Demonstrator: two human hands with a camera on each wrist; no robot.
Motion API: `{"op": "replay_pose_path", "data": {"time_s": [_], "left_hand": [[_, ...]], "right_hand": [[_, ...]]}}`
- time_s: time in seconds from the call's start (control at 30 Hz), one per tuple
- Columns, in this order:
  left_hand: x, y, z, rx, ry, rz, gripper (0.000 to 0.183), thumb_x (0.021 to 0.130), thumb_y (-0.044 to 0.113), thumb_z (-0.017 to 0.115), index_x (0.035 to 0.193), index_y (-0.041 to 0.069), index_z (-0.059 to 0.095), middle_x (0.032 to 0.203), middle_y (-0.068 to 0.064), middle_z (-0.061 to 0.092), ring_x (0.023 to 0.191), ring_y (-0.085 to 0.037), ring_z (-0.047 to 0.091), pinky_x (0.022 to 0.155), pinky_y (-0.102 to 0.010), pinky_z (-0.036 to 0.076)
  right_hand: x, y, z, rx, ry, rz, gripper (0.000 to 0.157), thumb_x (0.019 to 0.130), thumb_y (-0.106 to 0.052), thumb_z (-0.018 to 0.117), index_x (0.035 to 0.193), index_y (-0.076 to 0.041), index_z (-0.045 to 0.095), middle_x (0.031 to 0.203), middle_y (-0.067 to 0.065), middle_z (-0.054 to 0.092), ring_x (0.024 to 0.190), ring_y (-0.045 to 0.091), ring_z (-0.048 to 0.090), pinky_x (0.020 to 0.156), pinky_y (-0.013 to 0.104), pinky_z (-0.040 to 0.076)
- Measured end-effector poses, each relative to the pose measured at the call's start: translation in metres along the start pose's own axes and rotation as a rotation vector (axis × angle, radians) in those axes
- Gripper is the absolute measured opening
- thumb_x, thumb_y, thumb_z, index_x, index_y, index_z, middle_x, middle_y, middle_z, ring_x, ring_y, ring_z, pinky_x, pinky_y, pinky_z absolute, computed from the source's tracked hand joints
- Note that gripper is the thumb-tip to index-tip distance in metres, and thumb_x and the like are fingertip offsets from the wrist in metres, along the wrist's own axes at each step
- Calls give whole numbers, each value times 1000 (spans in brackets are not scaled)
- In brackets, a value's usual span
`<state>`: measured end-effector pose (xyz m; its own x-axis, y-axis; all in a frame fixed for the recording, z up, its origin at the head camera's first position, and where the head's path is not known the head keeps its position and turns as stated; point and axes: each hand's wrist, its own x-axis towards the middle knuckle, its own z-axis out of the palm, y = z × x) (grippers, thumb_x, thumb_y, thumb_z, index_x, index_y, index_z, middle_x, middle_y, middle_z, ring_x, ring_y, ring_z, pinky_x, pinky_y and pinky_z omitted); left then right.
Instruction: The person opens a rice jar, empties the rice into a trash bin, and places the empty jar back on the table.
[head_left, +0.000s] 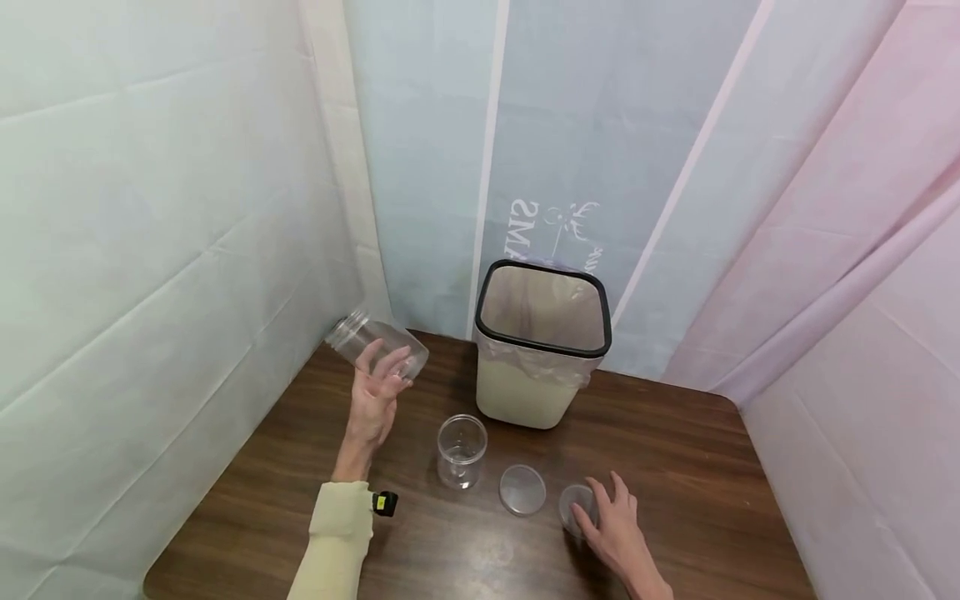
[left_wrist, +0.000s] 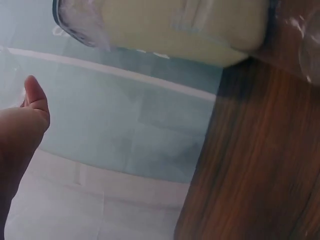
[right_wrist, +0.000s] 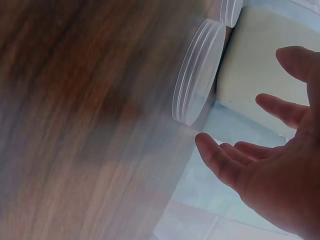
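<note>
My left hand (head_left: pixel 375 400) is raised over the left part of the table and grips a clear jar (head_left: pixel 381 332). That jar lies tilted in the fingers, its threaded neck toward the left wall. A second clear jar (head_left: pixel 462 454) stands upright on the table to the right of this hand. In front of the bin lies a round clear lid (head_left: pixel 522 490). Over another round clear lid (right_wrist: pixel 200 72) at the right, my right hand (head_left: pixel 617 525) hovers with its fingers spread. Its thumb overlaps that lid in the head view; the right wrist view shows the fingertips apart from it.
A cream bin (head_left: pixel 525 392) with a black rim and a plastic liner stands at the back of the brown wooden table (head_left: pixel 675 467). Pale cloth walls (head_left: pixel 187 208) enclose the table at the left, back and right.
</note>
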<state>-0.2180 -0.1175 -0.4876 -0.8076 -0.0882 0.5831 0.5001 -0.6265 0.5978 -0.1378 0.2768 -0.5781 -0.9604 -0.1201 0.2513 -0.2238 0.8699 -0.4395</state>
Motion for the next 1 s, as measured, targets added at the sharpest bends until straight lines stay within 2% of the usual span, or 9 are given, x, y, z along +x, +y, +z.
{"op": "replay_pose_path", "data": {"time_s": [0.1,0.23,0.37,0.47,0.63,0.77,0.87,1.0], "left_hand": [[-3,1,-2,144,34,-62,73,88,-16,55,148,5,18,134,-15,55,123,-19,56,90,-23,53],[-8,-1,-11,497,105,-203,85,82,-15,65,148,6,16,141,-24,46,130,-32,50,93,-19,50],[-15,1,-20,740,134,-366,91,82,-2,74,148,6,12,147,-27,40,138,-40,41,108,-37,43],[-24,1,-28,846,125,-459,96,82,8,78,147,6,9,146,-25,42,138,-40,42,112,-53,34],[-39,-11,-42,983,93,-525,98,79,18,83,145,7,11,143,-22,44,133,-38,48,109,-52,36],[-49,-18,-50,1050,61,-557,96,79,20,83,143,6,13,142,-25,44,131,-40,49,106,-51,39],[-56,-19,-55,1101,7,-598,93,79,20,83,141,6,14,144,-26,43,129,-40,51,103,-52,40],[-64,-18,-59,1175,-24,-657,93,77,25,85,139,10,18,147,-22,44,129,-42,51,103,-55,40]], "right_hand": [[-2,-1,-1,10,7,5,44,89,-25,71,125,-1,61,138,38,40,113,54,45,73,59,50],[4,-4,-4,31,-11,42,45,92,-27,68,128,-2,58,137,36,43,116,54,44,83,62,47],[14,-6,-6,63,-61,107,48,95,-28,64,134,-3,53,139,36,41,121,54,41,90,64,43],[19,-8,-6,80,-73,126,50,95,-28,63,136,-2,52,140,35,41,121,54,40,92,63,42],[28,-8,-10,89,-51,115,49,95,-27,62,136,-1,52,139,36,41,121,54,41,93,64,41],[34,-6,-14,92,-81,138,51,97,-29,59,139,-2,48,142,34,39,124,52,38,95,64,40],[35,-5,-17,88,-97,144,52,97,-30,59,140,-3,47,142,34,38,125,53,38,95,64,40],[37,-5,-21,80,-73,112,51,96,-28,61,138,-1,49,138,37,40,121,56,40,93,65,40]]}}
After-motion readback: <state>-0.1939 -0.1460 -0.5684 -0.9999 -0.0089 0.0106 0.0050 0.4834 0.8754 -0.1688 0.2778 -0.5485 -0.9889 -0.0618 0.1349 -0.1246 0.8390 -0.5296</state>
